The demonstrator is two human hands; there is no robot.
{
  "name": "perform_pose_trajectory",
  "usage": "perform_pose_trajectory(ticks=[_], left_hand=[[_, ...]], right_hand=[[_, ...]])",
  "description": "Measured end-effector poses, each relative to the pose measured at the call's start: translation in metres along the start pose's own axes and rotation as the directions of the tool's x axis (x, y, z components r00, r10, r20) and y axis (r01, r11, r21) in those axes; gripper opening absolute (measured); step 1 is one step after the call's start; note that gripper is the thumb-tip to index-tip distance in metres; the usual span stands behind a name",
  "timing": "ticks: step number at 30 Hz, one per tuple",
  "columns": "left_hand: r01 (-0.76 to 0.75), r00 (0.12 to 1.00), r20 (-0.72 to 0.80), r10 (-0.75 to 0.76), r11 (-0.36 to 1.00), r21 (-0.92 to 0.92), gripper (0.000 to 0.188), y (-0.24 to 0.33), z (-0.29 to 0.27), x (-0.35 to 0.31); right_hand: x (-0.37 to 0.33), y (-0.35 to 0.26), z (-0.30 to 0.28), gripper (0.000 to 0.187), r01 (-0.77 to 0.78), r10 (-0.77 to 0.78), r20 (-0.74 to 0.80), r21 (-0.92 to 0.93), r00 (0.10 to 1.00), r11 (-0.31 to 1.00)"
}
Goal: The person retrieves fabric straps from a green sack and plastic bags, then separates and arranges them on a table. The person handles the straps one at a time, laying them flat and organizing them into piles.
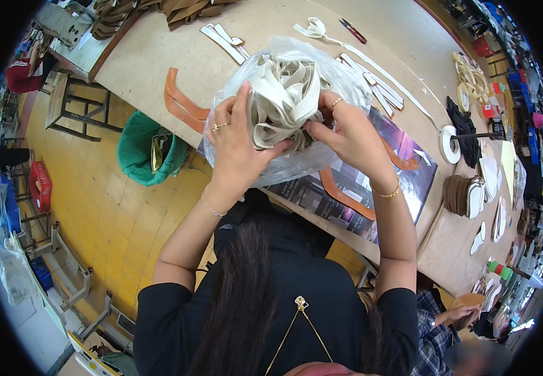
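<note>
Strips of pale leather (282,100), bundled loosely, sit in the mouth of a clear plastic bag (346,75) that rests on the bench (177,44), and we have both hands on them. Our left hand (237,141) presses flat against the near side of the bundle, fingers spread upward, thumb tucked under a fold. Our right hand (343,128) curls in from the other side, its grip pinching a few strips near the bundle's middle; the fingertips are buried among the folds, so we cannot tell how many strips they hold. The lower part of the bag is hidden behind our hands and wrists.

Under the bag lies a dark glossy printed sheet (403,169), mostly covered. Orange-brown leather strips (181,100) lie to the left of the bag, and another (340,191) crosses the sheet below it. White straps (224,41) lie beyond the bag, and a red-handled tool (353,30) lies farther back. A white tape roll (450,144) stands to the right, with a stack of brown and white cut pieces (465,195) near it. A green bin (143,150) stands on the yellow floor (115,219) beside the bench. Another person's hand (459,313) shows at lower right, partly cut off.
</note>
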State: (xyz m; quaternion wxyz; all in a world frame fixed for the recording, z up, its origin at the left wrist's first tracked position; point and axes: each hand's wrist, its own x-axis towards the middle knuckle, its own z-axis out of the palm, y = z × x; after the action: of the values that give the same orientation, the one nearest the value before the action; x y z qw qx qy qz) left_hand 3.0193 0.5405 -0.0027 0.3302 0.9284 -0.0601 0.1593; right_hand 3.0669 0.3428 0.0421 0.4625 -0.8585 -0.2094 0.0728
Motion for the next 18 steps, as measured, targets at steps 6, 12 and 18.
perform_pose_trajectory(ticks=[6,12,18], left_hand=[[0.034,0.999,-0.025,-0.037,0.992,-0.118,0.097,-0.010,-0.008,0.003],[-0.044,0.994,-0.100,0.034,0.995,-0.095,0.075,-0.012,-0.005,0.013],[-0.271,0.915,-0.329,0.232,0.960,-0.075,0.062,-0.005,-0.003,0.013]], right_hand=[[0.011,-0.008,-0.005,0.033,-0.115,0.111,0.074,0.058,0.991,0.992],[0.023,0.002,0.001,0.028,0.055,-0.056,0.037,0.044,0.998,0.998],[0.022,0.009,0.003,0.022,-0.071,0.057,0.049,0.339,0.997,0.938]])
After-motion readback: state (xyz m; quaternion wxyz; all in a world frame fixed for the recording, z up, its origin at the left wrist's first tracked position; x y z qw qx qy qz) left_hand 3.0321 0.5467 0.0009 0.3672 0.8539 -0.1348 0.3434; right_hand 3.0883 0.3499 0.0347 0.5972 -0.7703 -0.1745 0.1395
